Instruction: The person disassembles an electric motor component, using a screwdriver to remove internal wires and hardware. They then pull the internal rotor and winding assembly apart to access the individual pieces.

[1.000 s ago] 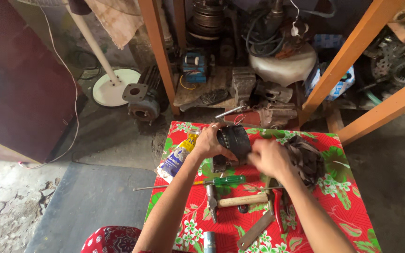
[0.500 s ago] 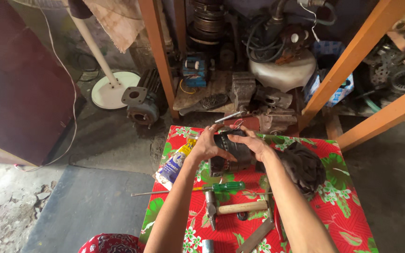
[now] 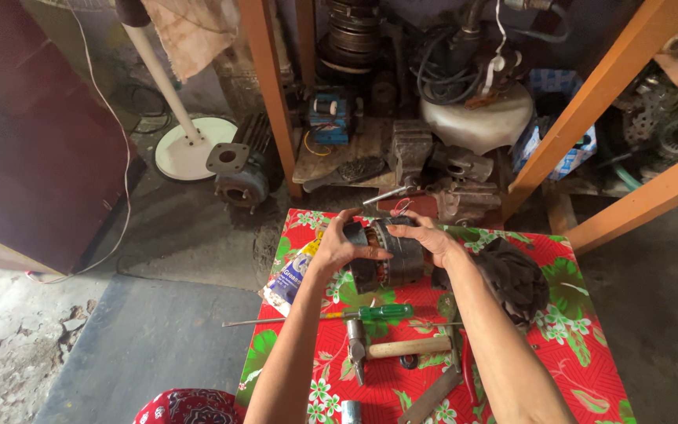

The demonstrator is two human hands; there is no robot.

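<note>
Just above the middle of the frame, a dark cylindrical motor stator (image 3: 386, 255) with a ribbed metal shell and coppery windings showing at its open end is gripped from both sides. It is clasped on its left by the left hand (image 3: 337, 245), fingers curled over the top rim, and on its right by the right hand (image 3: 427, 235), fingers wrapped round the far edge; thin red wires can be seen at its top. The stator is held just over a small table (image 3: 590, 369) covered with glossy red oilcloth printed with green leaves and white flowers. Below the hands, a long screwdriver with a translucent green handle (image 3: 374, 312) is laid across the cloth, its thin steel shaft jutting past the left edge. Just below it, a hammer with a pale wooden handle and a dull steel head (image 3: 390, 348) is laid. To the right of the hands, a crumpled dark rag (image 3: 515, 279) is heaped. At the table's left edge, a flat printed packet (image 3: 290, 276) is seen. In the upper left, a white round fan base (image 3: 190, 153) stands on the concrete floor.
</note>
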